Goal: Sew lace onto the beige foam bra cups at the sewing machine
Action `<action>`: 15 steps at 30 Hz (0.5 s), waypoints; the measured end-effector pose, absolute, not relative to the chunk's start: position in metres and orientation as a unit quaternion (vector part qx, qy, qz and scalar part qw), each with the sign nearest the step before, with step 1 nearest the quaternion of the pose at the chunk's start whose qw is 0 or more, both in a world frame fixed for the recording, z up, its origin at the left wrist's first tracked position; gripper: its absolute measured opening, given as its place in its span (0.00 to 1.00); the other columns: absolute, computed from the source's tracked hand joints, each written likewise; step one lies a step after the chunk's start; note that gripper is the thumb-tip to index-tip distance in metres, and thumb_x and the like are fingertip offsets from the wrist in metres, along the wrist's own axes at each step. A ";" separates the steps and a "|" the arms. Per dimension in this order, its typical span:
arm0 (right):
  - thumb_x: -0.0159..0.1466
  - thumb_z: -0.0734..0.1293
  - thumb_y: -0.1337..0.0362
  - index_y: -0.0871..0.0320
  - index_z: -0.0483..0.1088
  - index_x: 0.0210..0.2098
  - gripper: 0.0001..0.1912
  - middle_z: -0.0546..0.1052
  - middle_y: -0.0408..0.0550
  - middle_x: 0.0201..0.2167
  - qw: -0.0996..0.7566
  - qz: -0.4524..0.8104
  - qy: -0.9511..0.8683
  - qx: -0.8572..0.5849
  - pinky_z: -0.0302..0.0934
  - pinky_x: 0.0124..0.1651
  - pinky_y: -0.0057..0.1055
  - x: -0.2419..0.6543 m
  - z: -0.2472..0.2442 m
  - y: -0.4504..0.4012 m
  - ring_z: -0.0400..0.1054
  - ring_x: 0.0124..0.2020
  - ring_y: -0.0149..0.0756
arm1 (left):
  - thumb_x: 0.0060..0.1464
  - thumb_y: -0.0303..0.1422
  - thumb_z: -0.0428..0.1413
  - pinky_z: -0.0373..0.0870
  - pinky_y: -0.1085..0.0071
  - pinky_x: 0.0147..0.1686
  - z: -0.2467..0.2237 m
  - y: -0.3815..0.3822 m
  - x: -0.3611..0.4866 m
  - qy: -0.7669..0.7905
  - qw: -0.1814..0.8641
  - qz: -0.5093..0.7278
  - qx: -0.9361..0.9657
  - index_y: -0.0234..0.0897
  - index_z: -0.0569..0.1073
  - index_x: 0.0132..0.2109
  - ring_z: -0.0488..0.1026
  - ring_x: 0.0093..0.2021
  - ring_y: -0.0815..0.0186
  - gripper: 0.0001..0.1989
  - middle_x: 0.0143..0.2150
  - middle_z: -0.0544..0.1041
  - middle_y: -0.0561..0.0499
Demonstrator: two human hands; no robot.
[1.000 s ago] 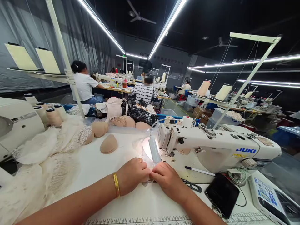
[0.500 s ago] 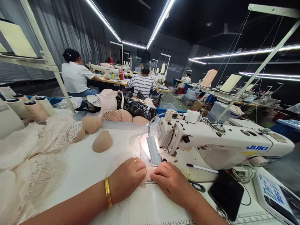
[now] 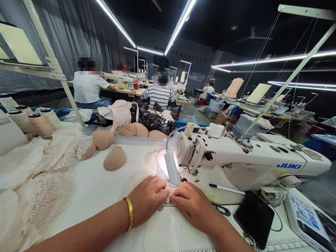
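Observation:
My left hand [image 3: 150, 196], with a ring and a gold bangle on it, has its fingers curled down on a piece of sheer pale fabric [image 3: 172, 190] in front of the sewing machine [image 3: 252, 168]. Close beside it, my right hand [image 3: 193, 203] pinches the same fabric near its edge, fingertips pressed together. A lit work lamp [image 3: 172, 168] hangs just beyond my fingers and hides the needle area. Under its light lies a pale rounded piece [image 3: 162, 161]. The fabric's far part spreads left, partly covered by my left hand.
Beige bra cups [image 3: 114, 159] lie at the back left, beside cream lace fabric [image 3: 49, 189]. Right of my hands are a pen [image 3: 227, 189], scissors [image 3: 222, 209], a black phone [image 3: 254, 218] and a control box [image 3: 306, 220]. Thread cones [image 3: 40, 124] stand left; people sit at machines beyond.
My left hand has slid right and slightly forward, closing the gap to my right hand. My right hand has barely moved. The co-worker in white at the left has shifted slightly right.

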State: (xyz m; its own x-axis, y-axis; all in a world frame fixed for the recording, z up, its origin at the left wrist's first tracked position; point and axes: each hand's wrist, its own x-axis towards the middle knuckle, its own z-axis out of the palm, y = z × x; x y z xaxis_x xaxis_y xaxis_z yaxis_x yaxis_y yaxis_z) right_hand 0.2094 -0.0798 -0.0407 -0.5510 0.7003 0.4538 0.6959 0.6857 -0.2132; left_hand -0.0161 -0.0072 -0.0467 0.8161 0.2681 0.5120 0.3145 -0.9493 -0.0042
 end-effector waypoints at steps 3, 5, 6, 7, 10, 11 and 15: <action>0.70 0.60 0.78 0.55 0.72 0.40 0.13 0.76 0.45 0.33 0.274 0.004 -0.878 -0.393 0.59 0.38 0.33 0.210 -0.043 -0.080 0.64 0.35 0.37 | 0.65 0.21 0.51 0.62 0.65 0.37 -0.048 -0.006 -0.015 -0.139 0.020 -0.272 -0.952 0.37 0.69 0.35 0.68 0.35 0.62 0.10 0.34 0.73 0.51; 0.70 0.61 0.77 0.55 0.72 0.40 0.13 0.76 0.45 0.34 0.270 0.006 -0.877 -0.396 0.60 0.38 0.33 0.210 -0.043 -0.080 0.64 0.36 0.37 | 0.66 0.23 0.52 0.63 0.65 0.40 -0.052 -0.005 -0.015 -0.135 0.014 -0.281 -0.950 0.38 0.71 0.37 0.71 0.37 0.62 0.09 0.35 0.76 0.51; 0.70 0.61 0.77 0.55 0.72 0.40 0.13 0.76 0.46 0.35 0.269 0.006 -0.877 -0.399 0.60 0.38 0.33 0.210 -0.044 -0.080 0.64 0.36 0.37 | 0.66 0.23 0.53 0.63 0.65 0.41 -0.054 -0.004 -0.014 -0.135 0.014 -0.287 -0.948 0.39 0.71 0.38 0.71 0.38 0.62 0.08 0.36 0.77 0.51; 0.70 0.61 0.77 0.55 0.72 0.41 0.13 0.76 0.46 0.35 0.267 0.005 -0.876 -0.401 0.60 0.38 0.33 0.210 -0.044 -0.080 0.64 0.36 0.38 | 0.66 0.23 0.53 0.63 0.65 0.41 -0.057 -0.003 -0.014 -0.135 0.015 -0.293 -0.947 0.39 0.72 0.39 0.72 0.38 0.62 0.08 0.36 0.77 0.51; 0.71 0.60 0.76 0.54 0.72 0.43 0.13 0.76 0.46 0.35 0.272 -0.005 -0.872 -0.406 0.60 0.38 0.33 0.210 -0.045 -0.079 0.65 0.37 0.39 | 0.66 0.24 0.53 0.61 0.63 0.41 -0.060 0.003 -0.011 -0.135 0.015 -0.302 -0.944 0.39 0.73 0.40 0.71 0.36 0.62 0.07 0.34 0.77 0.53; 0.71 0.60 0.76 0.54 0.72 0.44 0.13 0.76 0.46 0.35 0.276 -0.010 -0.870 -0.408 0.61 0.38 0.34 0.210 -0.045 -0.078 0.65 0.37 0.39 | 0.65 0.24 0.53 0.60 0.63 0.41 -0.059 0.006 -0.010 -0.135 0.016 -0.299 -0.944 0.39 0.73 0.41 0.70 0.36 0.61 0.06 0.34 0.77 0.54; 0.70 0.60 0.77 0.54 0.72 0.47 0.15 0.77 0.47 0.36 0.276 -0.017 -0.860 -0.430 0.61 0.39 0.35 0.210 -0.049 -0.074 0.66 0.38 0.40 | 0.65 0.24 0.53 0.59 0.61 0.41 -0.050 0.018 -0.006 -0.139 0.040 -0.250 -0.957 0.39 0.74 0.40 0.70 0.36 0.60 0.06 0.33 0.78 0.53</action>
